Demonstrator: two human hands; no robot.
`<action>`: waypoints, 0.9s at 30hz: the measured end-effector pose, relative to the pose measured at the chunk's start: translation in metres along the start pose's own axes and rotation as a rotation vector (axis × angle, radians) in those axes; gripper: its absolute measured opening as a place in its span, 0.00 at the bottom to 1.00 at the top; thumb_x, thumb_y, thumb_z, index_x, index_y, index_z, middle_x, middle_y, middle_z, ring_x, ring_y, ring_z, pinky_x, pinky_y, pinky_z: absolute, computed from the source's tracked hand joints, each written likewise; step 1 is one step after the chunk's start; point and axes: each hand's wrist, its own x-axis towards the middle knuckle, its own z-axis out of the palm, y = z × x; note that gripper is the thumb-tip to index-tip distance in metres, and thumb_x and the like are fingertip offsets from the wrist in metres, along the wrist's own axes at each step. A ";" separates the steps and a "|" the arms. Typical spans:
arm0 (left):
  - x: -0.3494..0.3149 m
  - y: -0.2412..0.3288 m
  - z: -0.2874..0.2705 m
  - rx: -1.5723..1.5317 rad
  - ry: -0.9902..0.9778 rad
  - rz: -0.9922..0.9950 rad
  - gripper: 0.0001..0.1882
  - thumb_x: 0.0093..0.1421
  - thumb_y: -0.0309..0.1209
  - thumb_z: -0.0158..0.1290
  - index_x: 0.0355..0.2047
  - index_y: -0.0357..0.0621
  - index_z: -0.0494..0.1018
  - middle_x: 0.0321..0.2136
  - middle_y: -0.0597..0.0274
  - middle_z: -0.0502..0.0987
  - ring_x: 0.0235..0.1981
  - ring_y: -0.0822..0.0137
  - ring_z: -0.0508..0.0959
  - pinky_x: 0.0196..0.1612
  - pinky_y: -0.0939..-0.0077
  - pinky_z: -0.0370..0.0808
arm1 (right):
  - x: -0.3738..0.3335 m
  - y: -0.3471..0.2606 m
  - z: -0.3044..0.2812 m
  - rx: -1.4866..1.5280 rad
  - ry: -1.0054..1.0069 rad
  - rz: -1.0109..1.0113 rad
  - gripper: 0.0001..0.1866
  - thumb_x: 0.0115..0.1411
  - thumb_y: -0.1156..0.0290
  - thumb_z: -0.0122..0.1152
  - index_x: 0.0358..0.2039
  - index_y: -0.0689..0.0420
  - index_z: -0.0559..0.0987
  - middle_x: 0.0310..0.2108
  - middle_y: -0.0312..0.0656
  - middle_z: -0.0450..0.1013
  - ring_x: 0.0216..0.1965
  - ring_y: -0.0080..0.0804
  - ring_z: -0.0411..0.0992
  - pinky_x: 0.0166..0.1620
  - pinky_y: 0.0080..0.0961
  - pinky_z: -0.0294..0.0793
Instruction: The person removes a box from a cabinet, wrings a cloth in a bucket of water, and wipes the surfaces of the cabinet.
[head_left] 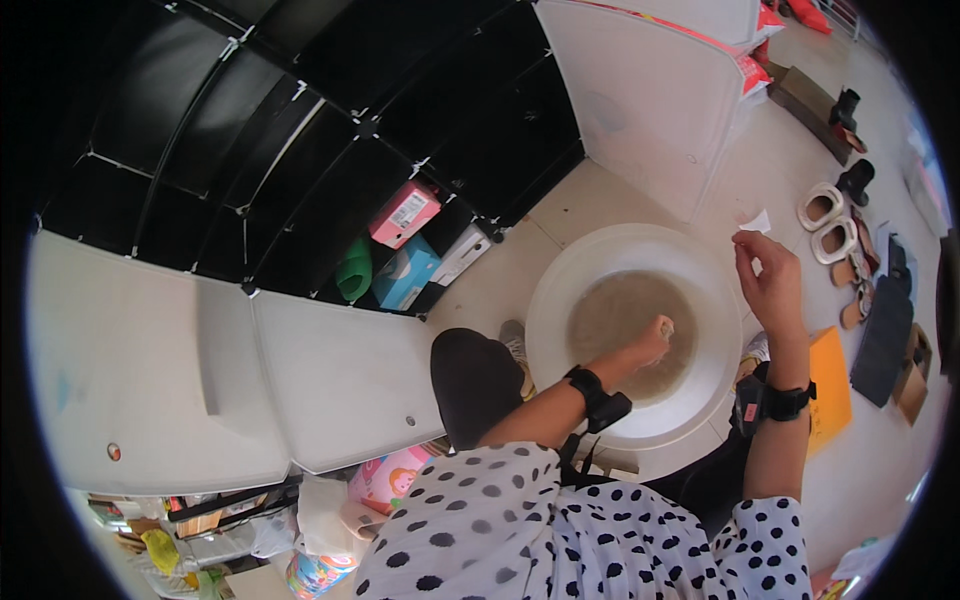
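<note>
"Container?"
"White basin (545, 330) on the floor (568, 205), cloudy brownish water (615, 308) inside."
"Left hand (648, 345)?"
"Curled nearly closed inside the rim, at the water's right half; any hold cannot be told."
"Right hand (772, 283)?"
"Loosely bent beyond the right rim, white scrap (759, 222) by its fingertips, grip unclear."

The basin (713, 320) looks plastic — smooth, softly glossy.
</note>
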 end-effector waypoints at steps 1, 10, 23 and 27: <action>0.001 0.007 -0.005 0.004 -0.018 0.003 0.21 0.54 0.30 0.53 0.45 0.43 0.58 0.23 0.62 0.67 0.23 0.68 0.69 0.22 0.75 0.66 | 0.001 0.000 0.001 -0.004 -0.001 0.007 0.05 0.50 0.79 0.57 0.30 0.60 0.75 0.22 0.45 0.72 0.23 0.39 0.72 0.28 0.28 0.70; -0.009 0.007 -0.040 0.778 0.082 0.456 0.15 0.50 0.29 0.59 0.37 0.42 0.68 0.27 0.59 0.74 0.30 0.67 0.75 0.32 0.74 0.73 | 0.004 -0.002 0.006 -0.008 -0.011 -0.037 0.05 0.50 0.79 0.56 0.30 0.60 0.75 0.21 0.44 0.72 0.23 0.39 0.72 0.28 0.28 0.70; -0.037 0.087 0.007 -0.335 -0.239 0.340 0.12 0.58 0.37 0.51 0.26 0.40 0.72 0.20 0.67 0.74 0.21 0.71 0.72 0.25 0.74 0.69 | -0.002 0.004 -0.006 -0.060 0.008 0.011 0.04 0.49 0.80 0.56 0.28 0.61 0.75 0.22 0.47 0.72 0.23 0.43 0.71 0.28 0.31 0.69; 0.002 0.021 -0.035 0.894 0.000 0.751 0.11 0.58 0.35 0.49 0.28 0.39 0.74 0.21 0.68 0.74 0.26 0.70 0.76 0.27 0.69 0.70 | 0.002 -0.010 0.008 0.022 0.011 -0.012 0.04 0.49 0.81 0.56 0.28 0.61 0.75 0.21 0.47 0.72 0.23 0.43 0.71 0.28 0.31 0.69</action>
